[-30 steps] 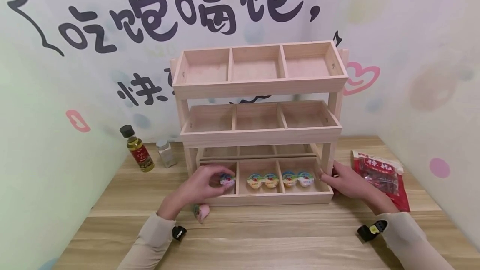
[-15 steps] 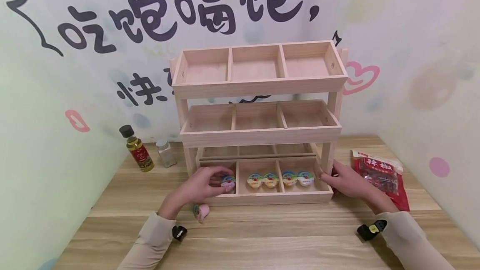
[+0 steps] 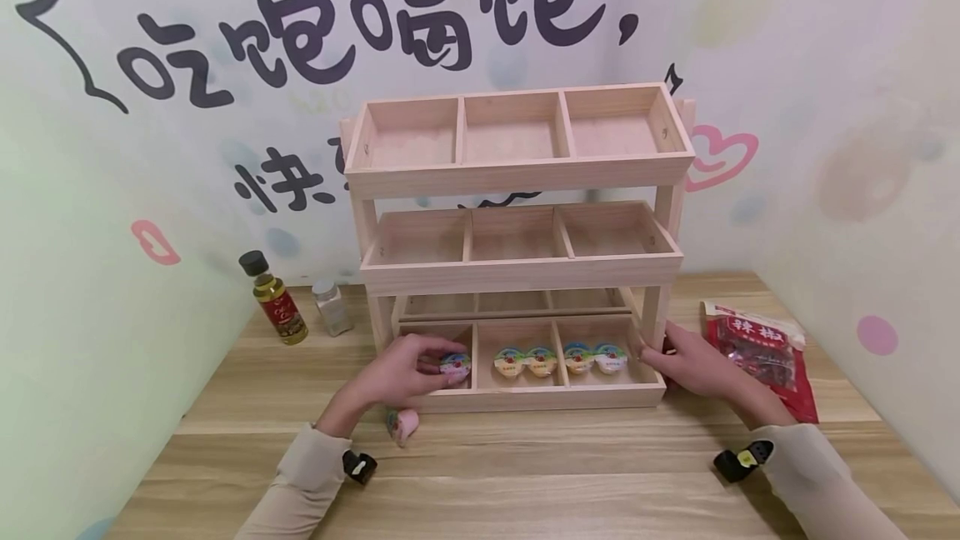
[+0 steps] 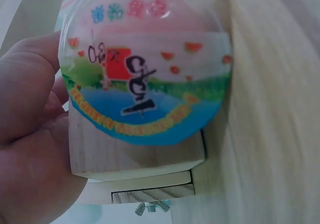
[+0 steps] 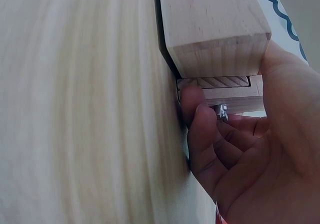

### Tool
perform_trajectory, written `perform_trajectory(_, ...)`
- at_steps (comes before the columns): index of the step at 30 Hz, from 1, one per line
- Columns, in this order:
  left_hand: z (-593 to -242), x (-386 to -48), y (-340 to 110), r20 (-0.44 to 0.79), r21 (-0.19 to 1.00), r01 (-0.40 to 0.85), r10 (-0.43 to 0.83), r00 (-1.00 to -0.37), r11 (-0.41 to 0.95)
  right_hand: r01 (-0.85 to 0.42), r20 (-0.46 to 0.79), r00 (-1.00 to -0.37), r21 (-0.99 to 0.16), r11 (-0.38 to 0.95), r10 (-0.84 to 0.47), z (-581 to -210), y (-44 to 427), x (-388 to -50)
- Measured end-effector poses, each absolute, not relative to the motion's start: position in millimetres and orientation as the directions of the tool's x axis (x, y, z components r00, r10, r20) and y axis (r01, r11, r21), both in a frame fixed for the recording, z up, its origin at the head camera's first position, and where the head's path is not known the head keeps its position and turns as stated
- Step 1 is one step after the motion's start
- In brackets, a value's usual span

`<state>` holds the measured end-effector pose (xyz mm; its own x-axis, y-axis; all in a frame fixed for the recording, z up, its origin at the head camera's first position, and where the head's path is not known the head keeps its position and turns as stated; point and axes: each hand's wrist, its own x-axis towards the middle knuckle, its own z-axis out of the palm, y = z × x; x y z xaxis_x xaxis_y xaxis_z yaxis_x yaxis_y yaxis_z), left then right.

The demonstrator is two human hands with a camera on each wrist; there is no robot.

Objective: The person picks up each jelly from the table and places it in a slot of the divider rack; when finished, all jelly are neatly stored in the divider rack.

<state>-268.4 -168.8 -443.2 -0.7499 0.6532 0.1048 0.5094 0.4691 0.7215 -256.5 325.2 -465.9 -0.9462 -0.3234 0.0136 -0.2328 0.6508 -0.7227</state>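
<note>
My left hand [image 3: 401, 372] reaches into the bottom tier's left compartment and pinches a small jelly cup [image 3: 456, 366] with a printed lid. Near that wrist a pink jelly cup [image 3: 406, 425] lies on its side on the table; its lid fills much of the left wrist view and hides the fingertips there. My right hand [image 3: 693, 361] grips the lower right end of the three-tier wooden rack [image 3: 517, 182]. In the right wrist view its curled fingers [image 5: 200, 134] are tucked under the tray's end, beside a metal bolt. Paired jelly cups [image 3: 525, 362] sit in the middle and right compartments.
A bottle of oil [image 3: 281, 307] and a small clear jar [image 3: 332, 307] stand left of the rack. A red bag of dried chillies [image 3: 761, 357] lies to its right. Walls close in behind and on both sides of the table [image 3: 525, 473].
The jelly cup in my left hand has sunk slightly into the left compartment, the fingers staying at it. My right hand keeps its grip on the rack.
</note>
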Motion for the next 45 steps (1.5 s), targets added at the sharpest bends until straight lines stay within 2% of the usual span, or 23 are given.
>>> perform_trajectory(30,-444.4,-267.8,-167.7,0.098,0.732,0.502,0.657,-0.747,0.461,-0.225,0.003,-0.946,-0.726,0.649,-0.324,-463.6,323.8,-255.2)
perform_trajectory(45,-436.7,-249.3,-182.2,0.253,0.77,0.533,0.599,-0.76,0.351,-0.216,-0.004,-0.947,-0.732,0.646,-0.322,-464.8,325.3,-255.7)
